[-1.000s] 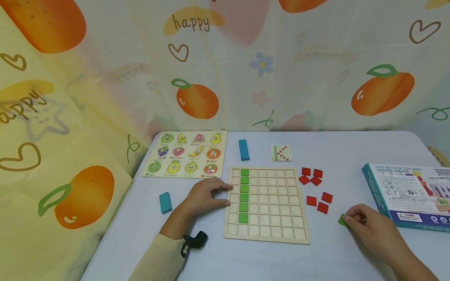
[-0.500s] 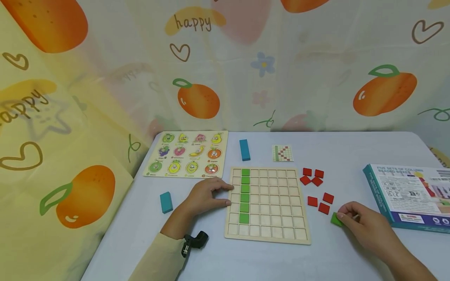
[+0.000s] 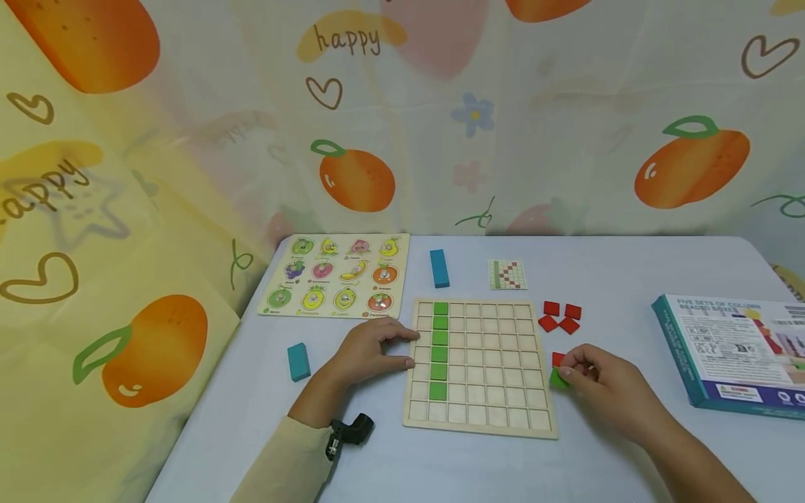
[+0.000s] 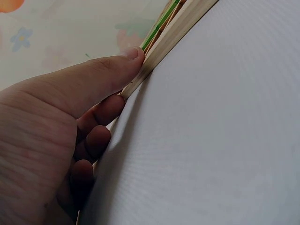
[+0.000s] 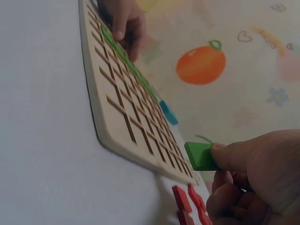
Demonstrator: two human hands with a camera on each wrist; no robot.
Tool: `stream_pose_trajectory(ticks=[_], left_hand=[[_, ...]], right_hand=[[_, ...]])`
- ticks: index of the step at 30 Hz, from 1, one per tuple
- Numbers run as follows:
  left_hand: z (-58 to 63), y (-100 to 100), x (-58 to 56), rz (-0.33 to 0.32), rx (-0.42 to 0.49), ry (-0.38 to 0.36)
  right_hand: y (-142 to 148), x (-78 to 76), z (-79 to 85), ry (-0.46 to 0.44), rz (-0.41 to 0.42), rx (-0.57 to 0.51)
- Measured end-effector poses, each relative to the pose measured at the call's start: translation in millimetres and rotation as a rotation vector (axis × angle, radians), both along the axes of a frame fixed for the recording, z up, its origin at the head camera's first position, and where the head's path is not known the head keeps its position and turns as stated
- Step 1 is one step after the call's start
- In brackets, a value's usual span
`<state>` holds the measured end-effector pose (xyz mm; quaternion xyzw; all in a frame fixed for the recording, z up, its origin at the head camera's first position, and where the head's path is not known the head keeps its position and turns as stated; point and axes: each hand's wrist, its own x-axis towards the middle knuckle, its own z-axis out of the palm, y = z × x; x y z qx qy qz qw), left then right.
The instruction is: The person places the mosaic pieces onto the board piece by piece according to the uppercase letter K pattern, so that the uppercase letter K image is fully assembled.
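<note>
My left hand (image 3: 367, 353) rests against the left edge of a wooden grid board (image 3: 481, 432), thumb and index finger spread apart. In the left wrist view, its thumb touches the board's rim (image 4: 171, 40). Green square tiles (image 3: 439, 354) fill most of the second column from the left. My right hand (image 3: 606, 384) pinches another green tile (image 5: 199, 156) between thumb and fingers, just off the board's right edge. Below it in the right wrist view lie red tiles (image 5: 181, 199). The hand hides most of the nearer red group, with one red tile (image 3: 557, 358) partly showing.
More red tiles (image 3: 551, 308) lie right of the board. Behind it are a small pattern card (image 3: 507, 274) and a blue block (image 3: 439, 268). A teal block (image 3: 298, 362) and a fruit picture board (image 3: 333, 276) are leftward. A box (image 3: 736, 349) lies far right.
My right hand has carried the green tile leftward from near the box to the board's right edge, passing over the nearer red tiles. The left hand has stayed at the board's edge.
</note>
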<state>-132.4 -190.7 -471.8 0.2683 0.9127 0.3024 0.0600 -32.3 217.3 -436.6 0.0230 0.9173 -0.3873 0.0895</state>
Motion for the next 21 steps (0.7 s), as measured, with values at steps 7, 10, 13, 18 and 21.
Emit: stream_pose_trajectory(ticks=[7,10,13,18,21], left_hand=[[0.6,0,0.6,0.002,0.001,-0.006],[0.7,0,0.7,0.000,0.008,-0.008],[0.2,-1,0.5,0.000,0.010,-0.008],[-0.1,-1,0.4,-0.012,0.014,0.008],[0.1,-1,0.3,-0.010,0.009,0.004]], right_hand=[[-28,-9.2,2.0,0.045,0.056,-0.085],[-40,-12.2,1.9,0.033,0.075,-0.119],[-54,-13.7,2.1,0.007,0.094,-0.144],[-79,-16.2,2.3,0.000,0.134,-0.182],[-96,-17.4,2.1,-0.004,0.164,-0.208]])
